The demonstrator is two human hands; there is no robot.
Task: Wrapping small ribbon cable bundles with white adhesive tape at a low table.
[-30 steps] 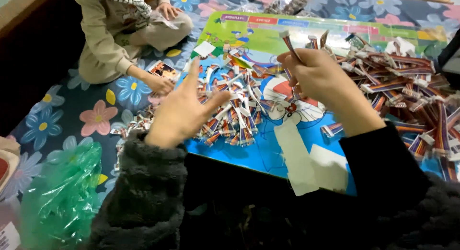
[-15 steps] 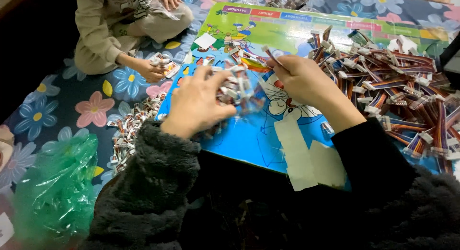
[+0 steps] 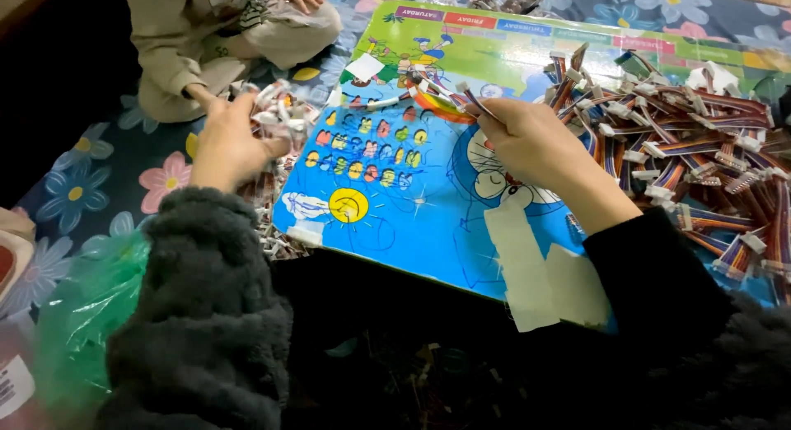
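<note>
Cable pile (image 3: 700, 150) beside right hand (image 3: 531, 142)

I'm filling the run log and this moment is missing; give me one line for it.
left hand: on loose cable pieces at board's left edge | right hand: pinching thin cable | blue picture board: centre | cable pile: right

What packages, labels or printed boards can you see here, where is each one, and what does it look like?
Picture board: flat in the middle, blue with cartoon drawings, green top strip.
Green plastic bag: bottom left, crumpled, see-through.
White label: bottom left corner, small, with black bars.
White paper patches: on the board's near edge, blank.
</note>
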